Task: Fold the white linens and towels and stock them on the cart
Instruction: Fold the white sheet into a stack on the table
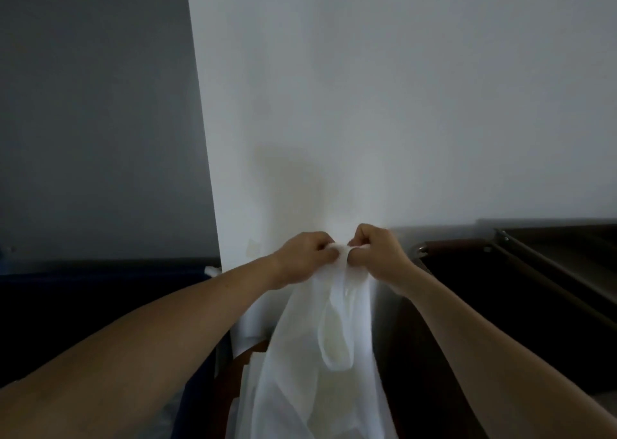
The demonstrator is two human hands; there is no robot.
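Two bare arms reach forward, and the left hand (305,255) and right hand (379,255) meet close together in front of a white wall (400,88). Both pinch the bunched top edge of a thin white sheet (300,355) with curled fingers (329,255). The sheet hangs straight down from the hands in loose folds, with a loop of cloth drooping in its middle. A dark wooden cart (521,291) stands to the right, and a grey wall (93,104) fills the left side.
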